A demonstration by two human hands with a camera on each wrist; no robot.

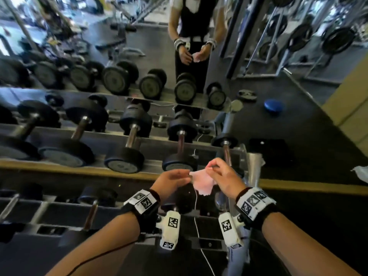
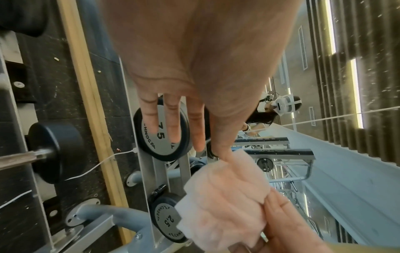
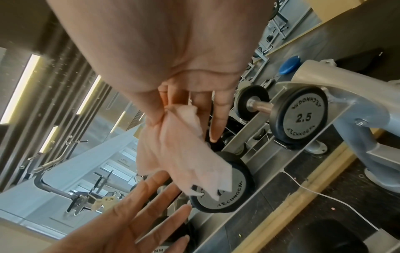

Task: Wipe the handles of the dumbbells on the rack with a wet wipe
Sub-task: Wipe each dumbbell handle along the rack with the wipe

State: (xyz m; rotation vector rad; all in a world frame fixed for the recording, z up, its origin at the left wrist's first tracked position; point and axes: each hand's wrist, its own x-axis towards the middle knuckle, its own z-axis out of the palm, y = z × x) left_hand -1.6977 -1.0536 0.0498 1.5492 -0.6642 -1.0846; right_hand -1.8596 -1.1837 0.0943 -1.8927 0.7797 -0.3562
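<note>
I hold a pale pink wet wipe (image 1: 203, 183) in front of me with both hands, above the right end of the dumbbell rack (image 1: 253, 166). My right hand (image 1: 220, 176) pinches its top edge between thumb and forefinger (image 3: 161, 109). My left hand (image 1: 173, 180) pinches the left corner, and its other fingers (image 2: 173, 123) are straight. The wipe (image 2: 225, 196) hangs crumpled between them and touches no dumbbell. Black dumbbells with steel handles (image 1: 181, 143) lie in a row on the upper tier. The small 2.5 dumbbell (image 3: 303, 118) lies at the right end, just beyond my right hand.
A wall mirror (image 1: 139, 46) behind the rack reflects the dumbbells and a person. A lower tier holds more dumbbells (image 1: 93, 212). A white cable (image 1: 196, 208) hangs below my hands. A blue disc (image 1: 273, 106) and a black mat (image 1: 268, 150) lie on the floor at the right.
</note>
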